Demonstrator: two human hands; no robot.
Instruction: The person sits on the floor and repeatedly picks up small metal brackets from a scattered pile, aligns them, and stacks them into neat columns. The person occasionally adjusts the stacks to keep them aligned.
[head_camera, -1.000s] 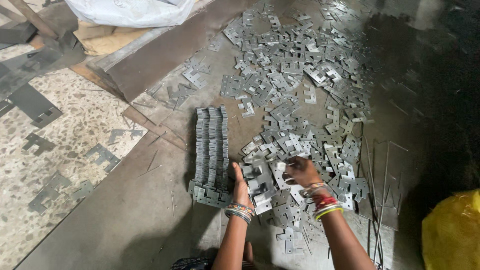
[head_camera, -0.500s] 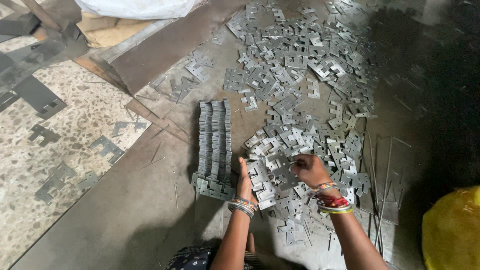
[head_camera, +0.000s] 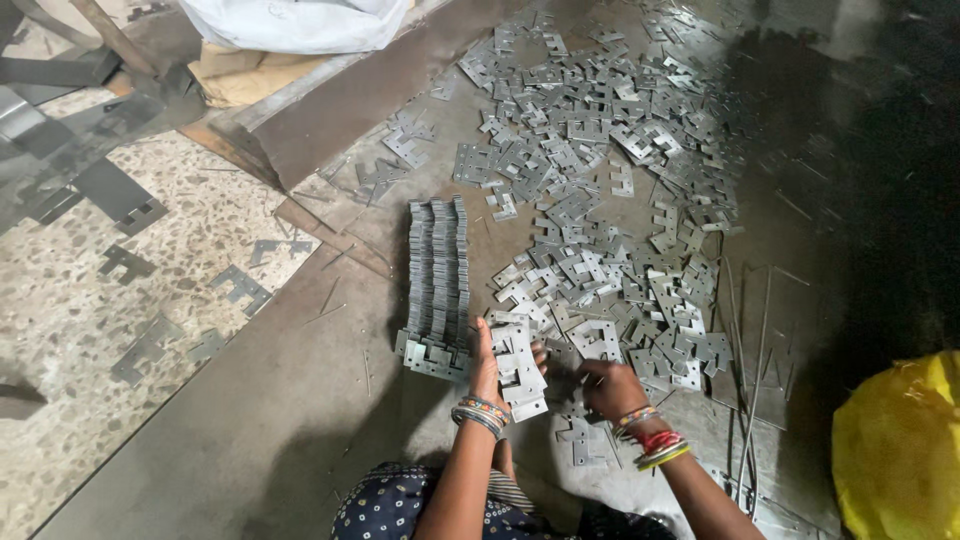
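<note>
My left hand (head_camera: 487, 362) holds a small stack of flat grey metal plates (head_camera: 520, 368) upright on edge on the floor, just right of the near end of a long neat row of stacked plates (head_camera: 436, 272). My right hand (head_camera: 610, 388) has its fingers curled down among loose plates at the near edge of a wide scattered pile of notched metal plates (head_camera: 600, 180). Whether it grips one is hidden. Both wrists wear bangles.
A yellow sack (head_camera: 900, 450) sits at the lower right. Thin metal rods (head_camera: 750, 350) lie right of the pile. A raised metal beam (head_camera: 330, 110) runs diagonally at the upper left, with a white bag (head_camera: 300, 22) behind it. Offcuts (head_camera: 240, 288) lie on the speckled floor.
My right hand has moved down and toward me from the pile. My left hand stays by the row's end with its stack of plates. The camera view has shifted slightly.
</note>
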